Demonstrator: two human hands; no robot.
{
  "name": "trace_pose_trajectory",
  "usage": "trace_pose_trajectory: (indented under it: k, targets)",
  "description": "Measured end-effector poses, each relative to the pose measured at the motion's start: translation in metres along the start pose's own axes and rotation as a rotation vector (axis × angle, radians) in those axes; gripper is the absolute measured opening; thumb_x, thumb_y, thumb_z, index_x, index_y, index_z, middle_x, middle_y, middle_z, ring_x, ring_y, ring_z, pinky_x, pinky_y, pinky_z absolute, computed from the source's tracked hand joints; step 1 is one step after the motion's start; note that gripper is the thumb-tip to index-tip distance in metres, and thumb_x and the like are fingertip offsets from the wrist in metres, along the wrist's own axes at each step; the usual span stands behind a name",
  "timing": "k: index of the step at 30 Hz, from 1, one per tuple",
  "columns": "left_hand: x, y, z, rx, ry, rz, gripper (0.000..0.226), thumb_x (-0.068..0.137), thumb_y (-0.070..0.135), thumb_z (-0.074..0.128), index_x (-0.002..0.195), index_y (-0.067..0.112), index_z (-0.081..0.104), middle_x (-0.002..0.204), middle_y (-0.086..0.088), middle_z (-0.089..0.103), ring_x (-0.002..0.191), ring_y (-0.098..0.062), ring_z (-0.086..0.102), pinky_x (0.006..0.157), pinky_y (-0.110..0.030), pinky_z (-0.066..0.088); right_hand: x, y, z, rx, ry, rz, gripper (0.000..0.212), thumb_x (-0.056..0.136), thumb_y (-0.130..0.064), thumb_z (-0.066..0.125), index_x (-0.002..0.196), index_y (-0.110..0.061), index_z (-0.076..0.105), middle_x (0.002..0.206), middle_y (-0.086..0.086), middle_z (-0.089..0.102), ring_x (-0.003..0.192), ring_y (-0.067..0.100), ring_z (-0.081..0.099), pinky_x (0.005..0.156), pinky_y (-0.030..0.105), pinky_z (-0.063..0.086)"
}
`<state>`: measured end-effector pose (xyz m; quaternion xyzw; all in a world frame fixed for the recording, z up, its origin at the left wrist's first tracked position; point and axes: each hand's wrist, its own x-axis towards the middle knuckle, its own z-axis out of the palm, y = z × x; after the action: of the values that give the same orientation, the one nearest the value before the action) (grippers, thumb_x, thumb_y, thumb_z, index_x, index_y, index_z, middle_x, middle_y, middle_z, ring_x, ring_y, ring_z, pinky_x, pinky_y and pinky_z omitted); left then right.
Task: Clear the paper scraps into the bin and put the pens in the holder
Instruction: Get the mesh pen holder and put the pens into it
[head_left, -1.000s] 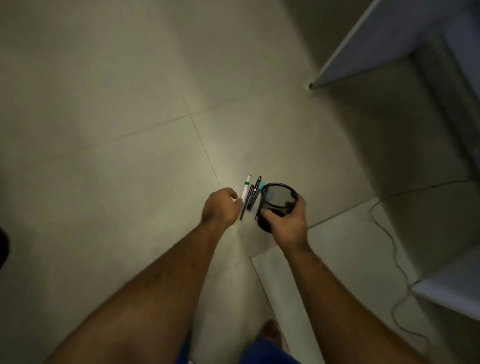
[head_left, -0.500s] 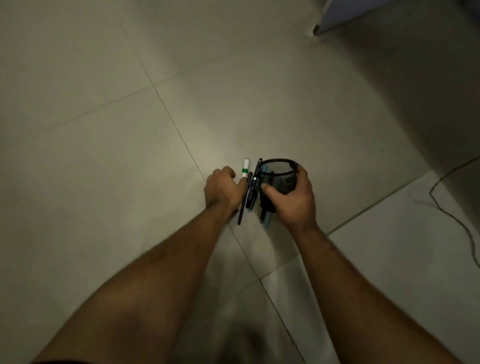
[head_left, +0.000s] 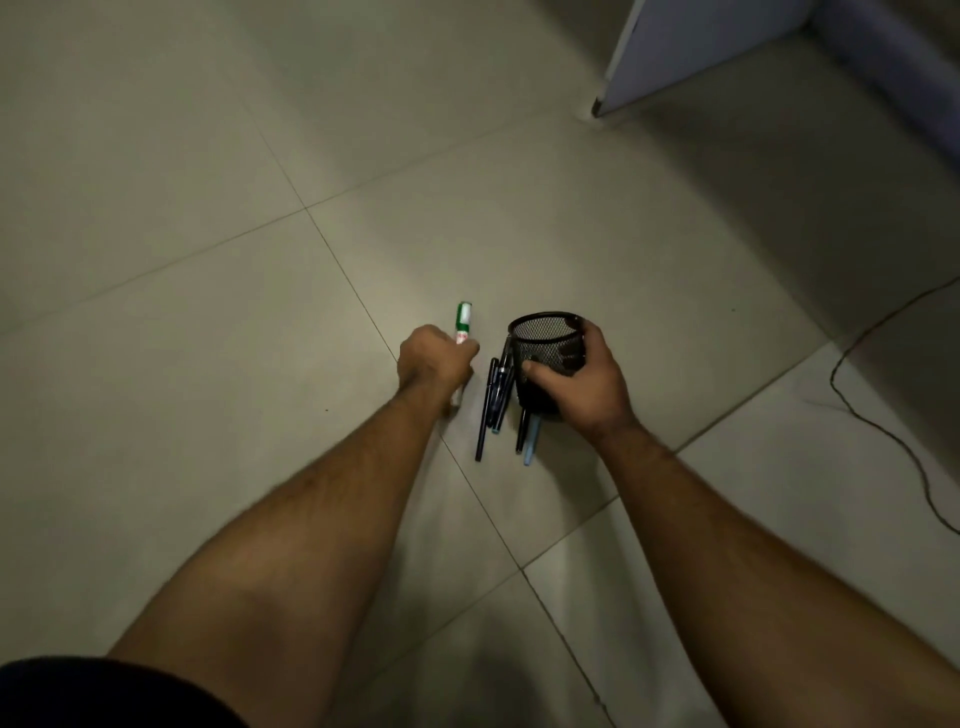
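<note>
Two hands at work on the floor (head_left: 208, 156). Left hand (head_left: 434, 361): fingers (head_left: 465, 353) curled shut around the green-and-white marker (head_left: 464, 321), its cap projecting beyond them. Right hand (head_left: 584, 382): fingers wrapped around the black mesh holder (head_left: 548, 338), tilted. Dark pens (head_left: 496, 395) lie between the two sets of fingers, against the holder. Risk: the tilted holder could spill or roll, scattering pens.

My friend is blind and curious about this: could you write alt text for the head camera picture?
Seen from above, a person's left hand grips a green-and-white marker while the right hand holds a black mesh pen holder on a dim tiled floor. Several dark pens lie on the floor between the hands; a thin cable trails at right.
</note>
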<state>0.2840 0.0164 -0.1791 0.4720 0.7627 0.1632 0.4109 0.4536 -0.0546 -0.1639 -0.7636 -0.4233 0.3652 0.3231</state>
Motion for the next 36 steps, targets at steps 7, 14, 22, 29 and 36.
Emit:
trace_pose_trajectory:
  k: [7,14,22,29,36]
  targets:
    - [-0.015,0.059,-0.035,-0.38,0.138,0.177,0.021,0.072,0.026,0.073,0.058,0.02,0.059,0.061,0.009,0.062,0.065,-0.013,0.06,0.061,-0.024,0.047,-0.01,-0.004,-0.008,-0.216,0.132,-0.101,0.093,0.061,-0.047,0.082,0.141,-0.025,0.042,0.135,0.002,0.052,0.125,0.024,0.049,0.105,0.037,0.046]
    - [-0.031,0.07,-0.009,-0.454,-0.059,0.249,0.011,0.074,0.021,0.072,0.081,0.013,0.074,0.077,-0.003,0.072,0.076,-0.02,0.07,0.074,-0.037,0.059,-0.001,-0.013,0.002,-0.139,0.146,-0.122,0.092,0.055,-0.057,0.081,0.134,-0.028,0.045,0.127,-0.002,0.06,0.117,0.021,0.057,0.098,0.041,0.051]
    - [-0.031,0.043,-0.002,-0.342,0.068,0.294,0.024,0.081,0.006,0.059,0.1,0.012,0.074,0.083,0.002,0.066,0.066,-0.006,0.056,0.068,-0.024,0.049,0.004,-0.007,-0.008,-0.035,0.194,-0.1,0.092,0.055,-0.053,0.084,0.134,-0.029,0.043,0.128,-0.005,0.06,0.116,0.017,0.058,0.099,0.037,0.052]
    - [-0.031,-0.019,0.03,0.22,-0.116,0.148,0.021,0.084,0.024,0.065,0.103,0.015,0.07,0.102,-0.005,0.071,0.09,-0.022,0.065,0.078,-0.029,0.054,0.002,0.011,-0.014,-0.006,0.192,-0.083,0.091,0.058,-0.048,0.087,0.135,-0.027,0.042,0.13,-0.005,0.059,0.118,0.017,0.057,0.1,0.036,0.053]
    - [-0.029,-0.016,0.041,0.205,-0.047,0.07,0.02,0.082,0.028,0.072,0.094,0.013,0.069,0.093,-0.004,0.069,0.081,-0.019,0.059,0.07,-0.028,0.048,0.006,0.011,-0.001,0.038,0.191,-0.07,0.095,0.054,-0.055,0.083,0.135,-0.028,0.042,0.128,-0.004,0.06,0.117,0.018,0.058,0.098,0.039,0.054]
